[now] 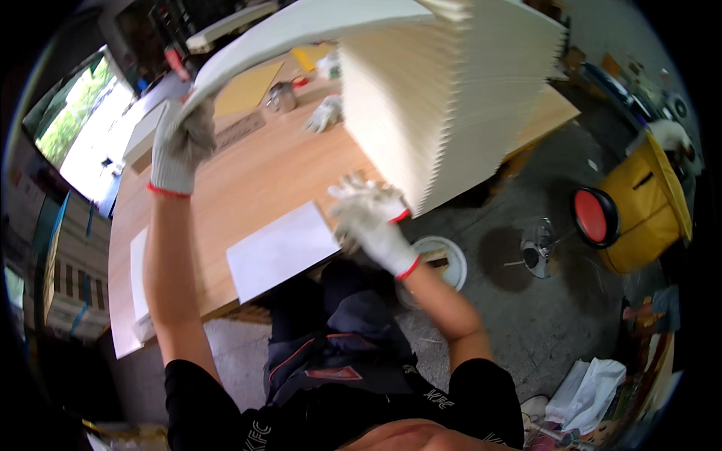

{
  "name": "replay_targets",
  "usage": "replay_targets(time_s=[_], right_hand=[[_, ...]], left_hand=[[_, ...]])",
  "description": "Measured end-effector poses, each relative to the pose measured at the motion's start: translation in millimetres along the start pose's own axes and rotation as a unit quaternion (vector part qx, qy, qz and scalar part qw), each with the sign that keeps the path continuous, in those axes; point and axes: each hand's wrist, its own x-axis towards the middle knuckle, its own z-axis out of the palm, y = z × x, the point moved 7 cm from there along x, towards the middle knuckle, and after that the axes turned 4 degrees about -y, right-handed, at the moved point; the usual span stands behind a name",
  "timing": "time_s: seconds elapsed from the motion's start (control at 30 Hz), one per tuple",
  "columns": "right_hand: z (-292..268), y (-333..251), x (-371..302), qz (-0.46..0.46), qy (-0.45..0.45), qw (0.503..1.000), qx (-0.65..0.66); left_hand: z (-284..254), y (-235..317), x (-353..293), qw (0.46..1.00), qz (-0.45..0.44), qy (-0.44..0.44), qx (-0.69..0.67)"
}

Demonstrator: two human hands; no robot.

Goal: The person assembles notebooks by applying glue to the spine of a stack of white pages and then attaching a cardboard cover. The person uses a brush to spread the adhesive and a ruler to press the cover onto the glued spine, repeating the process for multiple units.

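My left hand [180, 143], in a white knit glove with a red cuff, is raised at the left, its fingers closed round the end of a thin white sheet [301, 28]. That sheet arches across the back toward the top of a tall stack of pale sheets [444, 113]. My right hand [370, 231], gloved the same way, is over the table's front edge, fingers stretched out and somewhat blurred. Just beyond it lies a loose white glove [368, 194], partly overlapped by the hand. A white rectangular board [282, 250] lies beside my right hand on the wooden table [248, 188].
Farther back on the table are another glove [326, 114], a metal cup [281, 98] and a yellow sheet [248, 89]. A white bucket [441, 259] stands on the floor by the table. At the right is a yellow bin [647, 210] with a red round part.
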Motion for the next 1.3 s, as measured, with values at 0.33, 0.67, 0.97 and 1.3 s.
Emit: replay_targets(time_s=[0.33,0.67,0.97,1.3], right_hand=[[-25,80,138,0.220,0.011,0.975,-0.039],[-2,91,154,0.213,-0.054,0.927,-0.303],[12,46,103,-0.011,0.060,0.756,-0.651],[26,71,54,-0.095,0.047,0.765,-0.635]], left_hand=[[-184,-110,-220,0.834,-0.165,0.484,0.207],[-232,-121,-248,0.734,-0.090,0.476,0.476],[-154,-137,-269,0.331,-0.065,0.406,0.849],[-138,-152,-276,0.390,-0.119,0.367,0.836]])
